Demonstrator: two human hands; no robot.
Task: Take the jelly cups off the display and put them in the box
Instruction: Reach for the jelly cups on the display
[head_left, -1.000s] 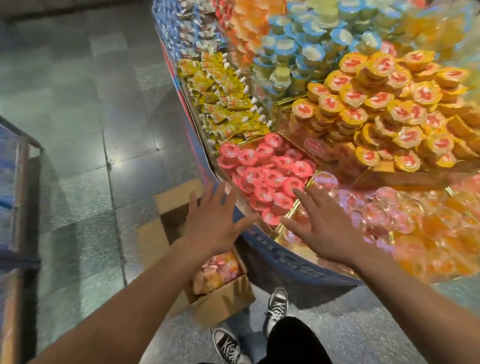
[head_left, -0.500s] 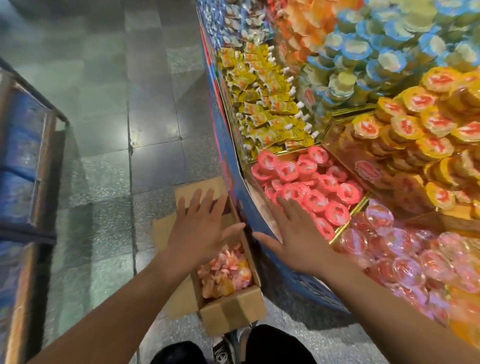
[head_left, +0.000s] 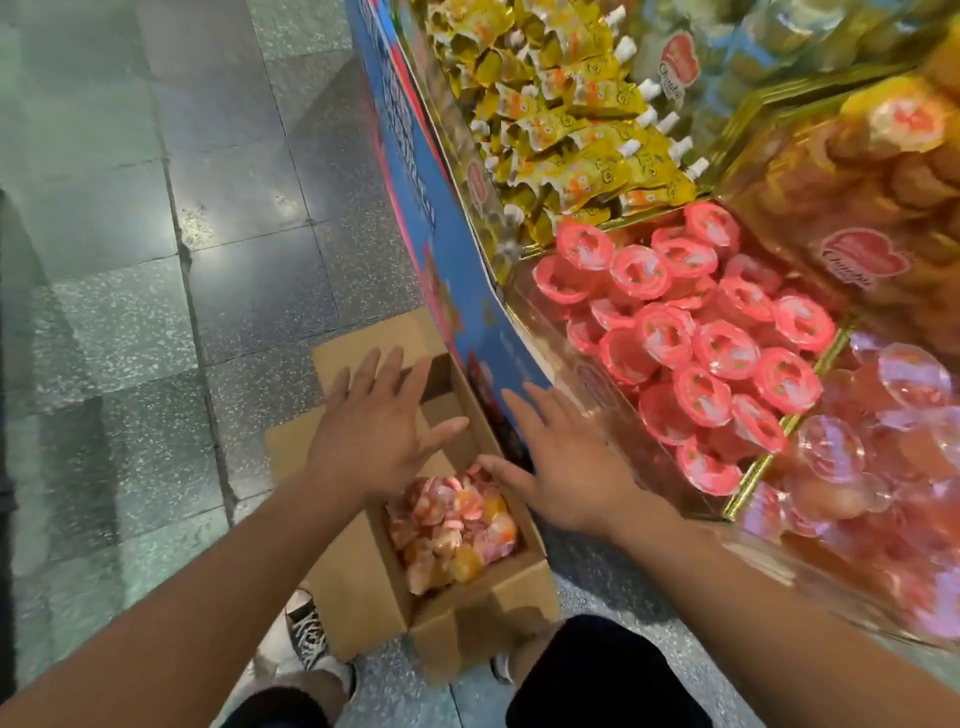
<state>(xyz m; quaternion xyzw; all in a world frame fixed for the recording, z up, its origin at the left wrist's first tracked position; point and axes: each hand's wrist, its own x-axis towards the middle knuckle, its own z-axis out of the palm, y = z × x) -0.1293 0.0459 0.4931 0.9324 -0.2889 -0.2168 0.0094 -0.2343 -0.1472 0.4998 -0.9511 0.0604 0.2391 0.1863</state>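
Blue display wall (head_left: 415, 171) rises beside the box (head_left: 363, 587), yellow pouches (head_left: 566, 140) above.

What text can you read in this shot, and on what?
"Ch...": cursive word on the red logo, clear bin front; the rest is blurred.
On the second red logo, upper bin: same word, blurred.
On the blue display panel: white lettering, unreadable.
On the pink jelly cups: lid print too small.
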